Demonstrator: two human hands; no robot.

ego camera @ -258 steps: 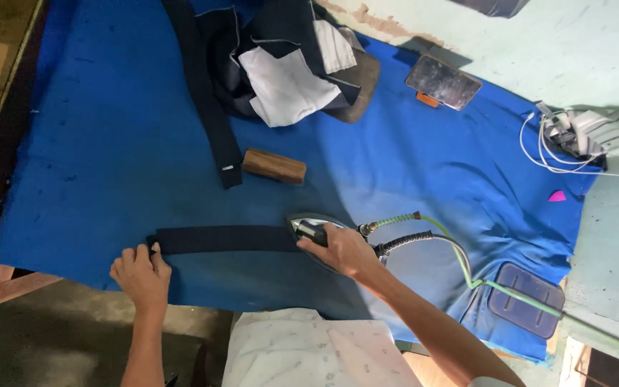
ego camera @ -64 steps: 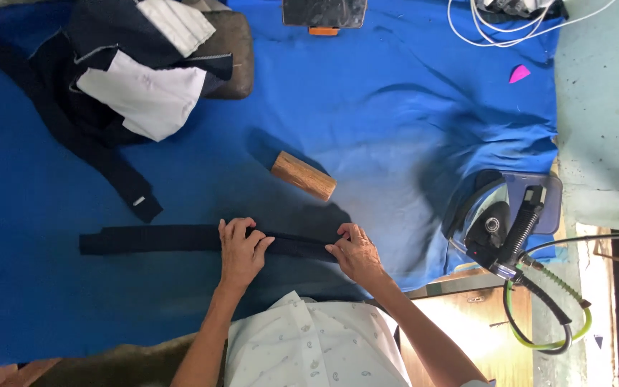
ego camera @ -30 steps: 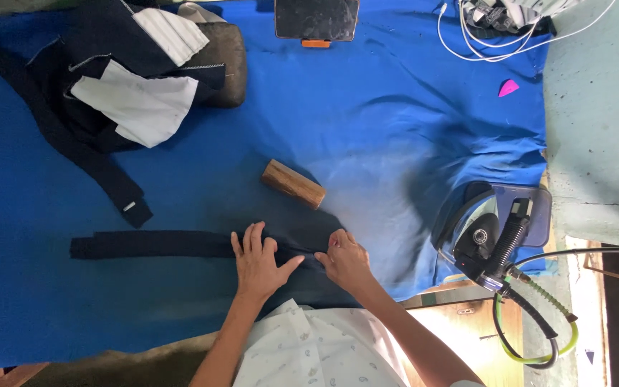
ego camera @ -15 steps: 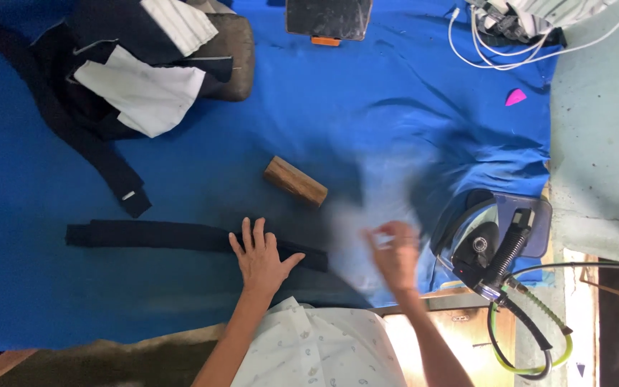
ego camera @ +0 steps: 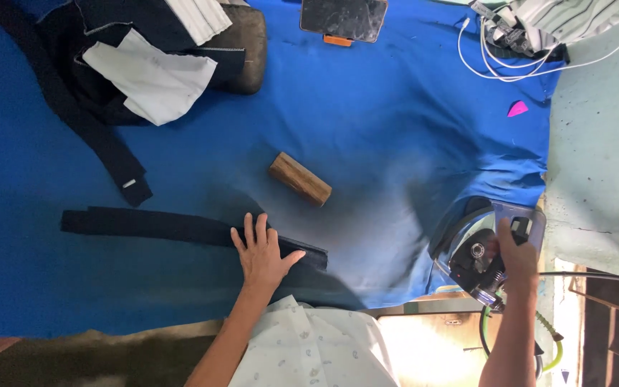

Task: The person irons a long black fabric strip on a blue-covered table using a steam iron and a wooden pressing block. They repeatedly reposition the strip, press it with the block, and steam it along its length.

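Fabric strip (ego camera: 180, 228), dark and long, is pinned flat on the blue-covered worktop (ego camera: 395, 122) by the spread left hand (ego camera: 263, 252); at three o'clock, the steam iron (ego camera: 483, 252) handle is gripped by the closed right hand (ego camera: 514, 251).

The person wore a light, off-white shirt (ego camera: 317, 347) printed with small, sparse grey motifs scattered over the cloth. The fabric showed soft creases across the front, and it filled the lower middle of the head view. Both forearms were bare from the shirt outward; no sleeve edge was visible on either arm. The left hand (ego camera: 263, 252) carried no glove, ring, watch or band on the parts that showed. The right hand (ego camera: 514, 251) was likewise ungloved, and its wrist bore no strap or bracelet.
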